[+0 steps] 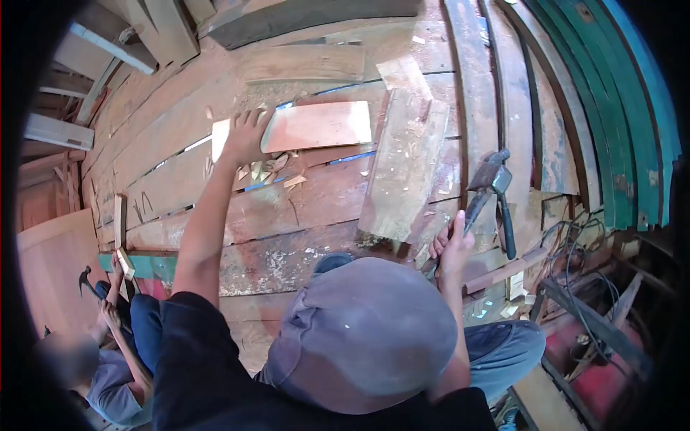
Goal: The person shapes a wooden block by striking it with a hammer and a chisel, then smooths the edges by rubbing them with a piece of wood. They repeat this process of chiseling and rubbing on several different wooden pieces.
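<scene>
My left hand (248,136) lies with spread fingers over the left end of a short, pale board (318,126), pressing on it. Wood chips (264,168) are scattered just below the board. Closed around a handle, my right hand (451,248) holds what looks like a hatchet (487,175) with a blocky metal head. The head is up and to the right of the hand, over the planks. Beside that head is a tool with a black handle (507,230), partly covered. A wider plank (404,169) lies slantwise between my two hands.
A cap (366,330) hides the bottom middle. At lower left, another person's hand (109,312) grips a claw hammer (88,281); their other hand holds a wood strip (125,264). Long beams (471,86) and green boards (611,108) line the right. Cables (571,248) tangle at lower right.
</scene>
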Demonstrator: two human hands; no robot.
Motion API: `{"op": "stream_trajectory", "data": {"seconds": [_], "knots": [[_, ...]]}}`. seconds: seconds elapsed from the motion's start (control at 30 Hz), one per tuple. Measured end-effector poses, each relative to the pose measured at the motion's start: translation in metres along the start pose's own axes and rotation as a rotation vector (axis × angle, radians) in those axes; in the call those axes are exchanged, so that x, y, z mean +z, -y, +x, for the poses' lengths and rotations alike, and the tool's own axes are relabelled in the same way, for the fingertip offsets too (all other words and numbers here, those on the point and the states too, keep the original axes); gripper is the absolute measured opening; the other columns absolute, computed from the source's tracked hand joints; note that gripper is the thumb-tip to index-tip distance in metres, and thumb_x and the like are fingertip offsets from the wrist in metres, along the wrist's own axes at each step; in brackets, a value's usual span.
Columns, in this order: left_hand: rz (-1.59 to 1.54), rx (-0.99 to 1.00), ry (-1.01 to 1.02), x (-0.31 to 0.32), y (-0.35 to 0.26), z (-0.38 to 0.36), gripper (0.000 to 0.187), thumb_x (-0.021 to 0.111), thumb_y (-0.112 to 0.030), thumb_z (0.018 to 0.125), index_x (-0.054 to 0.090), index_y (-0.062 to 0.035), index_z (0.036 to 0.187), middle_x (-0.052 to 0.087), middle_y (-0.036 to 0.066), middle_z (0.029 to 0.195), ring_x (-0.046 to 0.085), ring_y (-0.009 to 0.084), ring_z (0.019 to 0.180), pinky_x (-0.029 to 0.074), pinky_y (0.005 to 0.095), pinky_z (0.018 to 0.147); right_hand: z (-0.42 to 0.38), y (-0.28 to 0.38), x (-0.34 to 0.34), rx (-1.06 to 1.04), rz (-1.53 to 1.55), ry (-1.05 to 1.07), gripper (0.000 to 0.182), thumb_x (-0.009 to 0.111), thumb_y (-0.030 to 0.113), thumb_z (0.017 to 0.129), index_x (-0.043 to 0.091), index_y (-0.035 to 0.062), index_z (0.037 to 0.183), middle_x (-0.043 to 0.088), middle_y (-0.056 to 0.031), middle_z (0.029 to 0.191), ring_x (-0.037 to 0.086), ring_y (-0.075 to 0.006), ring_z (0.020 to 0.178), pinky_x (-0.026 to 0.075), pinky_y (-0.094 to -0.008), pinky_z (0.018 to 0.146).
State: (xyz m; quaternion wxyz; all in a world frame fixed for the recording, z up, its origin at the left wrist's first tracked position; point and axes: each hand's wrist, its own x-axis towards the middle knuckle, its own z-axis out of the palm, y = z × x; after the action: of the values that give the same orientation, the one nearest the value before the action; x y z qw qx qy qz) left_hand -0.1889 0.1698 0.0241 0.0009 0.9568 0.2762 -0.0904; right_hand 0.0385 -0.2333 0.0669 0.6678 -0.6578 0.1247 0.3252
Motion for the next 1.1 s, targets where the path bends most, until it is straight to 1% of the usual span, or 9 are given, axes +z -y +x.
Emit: {"op": "stream_trajectory", "data": {"seconds": [0.1, 0.33, 0.43, 0.6, 0.7, 0.73, 0.83, 0.87, 1.1], "knots": [[-0.248, 0.012, 0.004, -0.022, 0.000, 0.001, 0.106, 0.082, -0.033, 0.052, 0.037, -0.0125, 0.147, 0.050, 0.019, 0.133, 0.042, 0.0375, 0.128, 0.026, 0.0495, 0.111, 0.000, 0.003, -0.007, -0.003, 0.026, -0.008, 0.039, 0.048, 0.036, 0.102, 0.039, 0.0115, 0.073, 0.032, 0.0028, 0.050, 0.031, -0.0082, 0.035, 0.027, -0.0265, 0.032], [-0.646, 0.082, 0.082, -0.113, -0.038, 0.005, 0.106, 0.078, -0.028, 0.056, 0.032, -0.0186, 0.150, 0.052, 0.020, 0.134, 0.044, 0.0366, 0.129, 0.031, 0.0496, 0.109, 0.002, 0.006, -0.013, 0.000, 0.121, -0.063, 0.040, 0.052, 0.043, 0.099, 0.040, 0.0127, 0.076, 0.030, 0.0039, 0.050, 0.029, -0.0080, 0.036, 0.027, -0.0258, 0.034], [-0.589, 0.175, 0.138, -0.164, -0.074, 0.030, 0.104, 0.077, -0.027, 0.057, 0.031, -0.0195, 0.150, 0.053, 0.021, 0.132, 0.045, 0.0378, 0.128, 0.034, 0.0488, 0.107, 0.010, 0.009, -0.013, -0.019, 0.125, -0.154, 0.039, 0.053, 0.042, 0.099, 0.040, 0.0125, 0.077, 0.031, 0.0040, 0.051, 0.029, -0.0081, 0.036, 0.027, -0.0262, 0.034], [0.069, 0.401, -0.204, -0.216, -0.132, 0.068, 0.103, 0.086, -0.036, 0.053, 0.040, -0.0222, 0.144, 0.052, 0.015, 0.124, 0.047, 0.0280, 0.122, 0.031, 0.0517, 0.104, 0.032, 0.022, -0.034, -0.129, -0.055, -0.250, 0.038, 0.057, 0.030, 0.097, 0.047, 0.0048, 0.071, 0.046, -0.0014, 0.052, 0.044, -0.0115, 0.037, 0.032, -0.0296, 0.034], [0.344, 0.626, -0.335, -0.242, -0.157, 0.085, 0.098, 0.084, -0.042, 0.057, 0.042, -0.0210, 0.143, 0.051, 0.014, 0.127, 0.047, 0.0297, 0.120, 0.029, 0.0515, 0.104, 0.055, 0.010, -0.046, -0.223, -0.114, -0.327, 0.037, 0.059, 0.029, 0.096, 0.051, 0.0043, 0.069, 0.049, -0.0023, 0.053, 0.044, -0.0114, 0.038, 0.032, -0.0311, 0.036], [0.452, 0.683, -0.325, -0.251, -0.168, 0.089, 0.082, 0.080, -0.035, 0.063, 0.048, -0.0172, 0.136, 0.052, 0.013, 0.123, 0.047, 0.0296, 0.119, 0.030, 0.0519, 0.104, 0.066, 0.002, -0.050, -0.276, -0.171, -0.384, 0.036, 0.062, 0.027, 0.094, 0.054, 0.0035, 0.067, 0.052, -0.0030, 0.054, 0.046, -0.0110, 0.041, 0.032, -0.0321, 0.038], [0.628, 0.851, -0.354, -0.253, -0.192, 0.102, 0.064, 0.073, -0.024, 0.070, 0.051, -0.0134, 0.129, 0.052, 0.013, 0.119, 0.048, 0.0283, 0.117, 0.030, 0.0524, 0.104, 0.079, 0.006, -0.051, -0.265, -0.079, -0.361, 0.035, 0.057, 0.028, 0.097, 0.039, 0.0091, 0.074, 0.042, 0.0007, 0.054, 0.038, -0.0088, 0.036, 0.029, -0.0268, 0.031], [0.599, 0.952, -0.451, -0.249, -0.199, 0.104, 0.047, 0.065, -0.018, 0.076, 0.054, -0.0106, 0.120, 0.054, 0.012, 0.115, 0.049, 0.0272, 0.115, 0.031, 0.0531, 0.105, 0.071, 0.021, -0.051, -0.137, 0.129, -0.290, 0.030, 0.058, 0.023, 0.094, 0.041, 0.0101, 0.074, 0.041, 0.0019, 0.055, 0.038, -0.0081, 0.038, 0.030, -0.0265, 0.033], [0.824, 0.946, -0.489, -0.248, -0.273, 0.094, 0.028, 0.055, -0.021, 0.083, 0.059, -0.0067, 0.107, 0.059, 0.012, 0.106, 0.052, 0.0264, 0.111, 0.034, 0.0487, 0.107, 0.096, 0.079, -0.080, 0.063, 0.673, -0.091, 0.019, 0.057, 0.015, 0.089, 0.044, 0.0095, 0.076, 0.039, 0.0031, 0.056, 0.039, -0.0073, 0.042, 0.033, -0.0252, 0.039]]}}
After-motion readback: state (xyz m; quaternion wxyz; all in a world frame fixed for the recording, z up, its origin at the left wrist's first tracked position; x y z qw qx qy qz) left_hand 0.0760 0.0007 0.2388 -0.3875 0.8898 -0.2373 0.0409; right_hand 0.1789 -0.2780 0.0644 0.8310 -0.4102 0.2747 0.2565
